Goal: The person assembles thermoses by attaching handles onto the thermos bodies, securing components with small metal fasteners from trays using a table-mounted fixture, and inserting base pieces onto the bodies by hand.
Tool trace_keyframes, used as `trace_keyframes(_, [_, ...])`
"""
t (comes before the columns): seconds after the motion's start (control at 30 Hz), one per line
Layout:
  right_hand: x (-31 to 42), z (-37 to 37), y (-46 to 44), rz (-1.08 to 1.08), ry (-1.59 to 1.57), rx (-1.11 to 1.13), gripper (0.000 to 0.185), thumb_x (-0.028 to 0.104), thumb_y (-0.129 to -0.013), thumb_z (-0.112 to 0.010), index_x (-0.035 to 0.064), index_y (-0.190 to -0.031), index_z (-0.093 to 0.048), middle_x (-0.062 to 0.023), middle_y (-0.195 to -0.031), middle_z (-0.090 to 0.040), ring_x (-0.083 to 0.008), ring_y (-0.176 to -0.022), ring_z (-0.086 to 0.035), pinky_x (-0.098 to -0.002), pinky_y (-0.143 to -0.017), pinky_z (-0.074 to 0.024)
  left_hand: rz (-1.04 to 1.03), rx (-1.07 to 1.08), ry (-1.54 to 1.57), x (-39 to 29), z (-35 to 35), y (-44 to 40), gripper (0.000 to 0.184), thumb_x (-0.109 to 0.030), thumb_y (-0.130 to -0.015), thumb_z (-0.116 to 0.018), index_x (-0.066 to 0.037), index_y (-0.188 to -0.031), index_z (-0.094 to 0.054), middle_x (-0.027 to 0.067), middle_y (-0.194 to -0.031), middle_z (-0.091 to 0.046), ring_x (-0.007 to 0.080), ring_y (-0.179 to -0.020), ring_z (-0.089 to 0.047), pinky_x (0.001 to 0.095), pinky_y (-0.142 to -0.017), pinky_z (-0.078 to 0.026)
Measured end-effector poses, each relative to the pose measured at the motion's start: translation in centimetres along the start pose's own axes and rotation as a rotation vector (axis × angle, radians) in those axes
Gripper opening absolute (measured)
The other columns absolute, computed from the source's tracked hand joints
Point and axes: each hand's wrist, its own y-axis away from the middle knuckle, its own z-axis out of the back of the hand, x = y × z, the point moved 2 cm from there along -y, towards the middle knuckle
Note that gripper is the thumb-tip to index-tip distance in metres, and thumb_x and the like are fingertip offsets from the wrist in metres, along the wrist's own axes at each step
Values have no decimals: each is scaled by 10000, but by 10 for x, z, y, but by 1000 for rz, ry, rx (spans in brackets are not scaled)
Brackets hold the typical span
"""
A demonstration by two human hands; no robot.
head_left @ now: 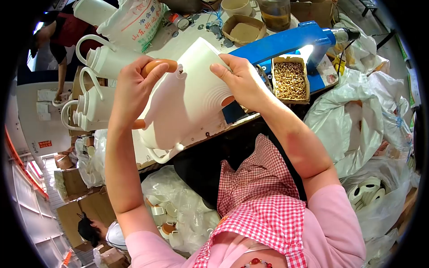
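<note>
My left hand is closed around a brown, wood-coloured handle, whose end lies against a small lug on a white plastic jug body. The jug lies tilted over the table edge, with ribbed rings near its right end. My right hand grips the jug's upper right edge, thumb on top and fingers hidden behind. Another brown piece shows under my left wrist. Below the jug, a white curved handle sticks out; whether it belongs to this jug I cannot tell.
A blue machine arm with a lit lamp stands behind my right hand, beside a box of brass-coloured screws. White jugs stand at left. Plastic bags line the right; a bag of white parts sits below. Other people are at left.
</note>
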Motion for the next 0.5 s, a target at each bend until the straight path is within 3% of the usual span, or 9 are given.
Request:
trace_keyframes(0.4, [-4,0,-2,15,-23,1,357,274,-1015,-545,-36,-1176,-616,-144,-908,-686,-205,-709,-693,-322,-467,-576,-52,65,12,-7,-4,4,275,-283,-956,-695,-11,-992,-674,-40,-743,-545,36,-650,-452,216,-564,-381])
trace_keyframes(0.5, [-2,-1,1,11,-24,-7,356,272,-1014,-544,-34,-1181,-615,-144,-905,-685,-202,-708,-693,-324,-472,-577,-73,62,9,-11,-4,3,292,-274,-941,-713,12,-988,-690,2,-719,-593,84,-666,-484,266,-601,-437])
